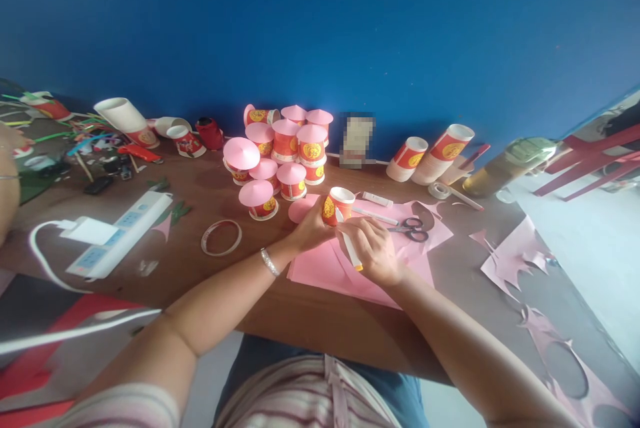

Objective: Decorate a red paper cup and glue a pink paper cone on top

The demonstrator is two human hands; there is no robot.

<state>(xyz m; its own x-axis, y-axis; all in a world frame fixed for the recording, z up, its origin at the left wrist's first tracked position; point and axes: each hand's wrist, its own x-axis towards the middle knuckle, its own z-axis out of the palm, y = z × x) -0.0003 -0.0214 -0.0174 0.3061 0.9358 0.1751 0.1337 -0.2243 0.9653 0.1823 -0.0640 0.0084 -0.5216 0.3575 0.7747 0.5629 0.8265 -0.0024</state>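
My left hand (311, 227) is wrapped round a red paper cup (343, 196) with a yellow emblem, its white rim facing up. In my right hand (373, 248) is a white marker pen (352, 252) with a yellow end, slanted so that its upper end meets the cup's side. Both hands are above pink paper sheets (320, 271). Just right of the cup, a second white pen (383, 217) and a pair of dark-handled scissors (416, 231) lie on the paper. A pink paper disc (300, 210) shows behind my left hand.
Several red cups with pink cone tops (256, 196) stand at the back. Stacked cups (445, 153) lean near the wall, beside a tape roll (440, 191) and a bottle (505, 168). A power strip (120, 235) lies left; pink paper scraps (555, 355) lie right.
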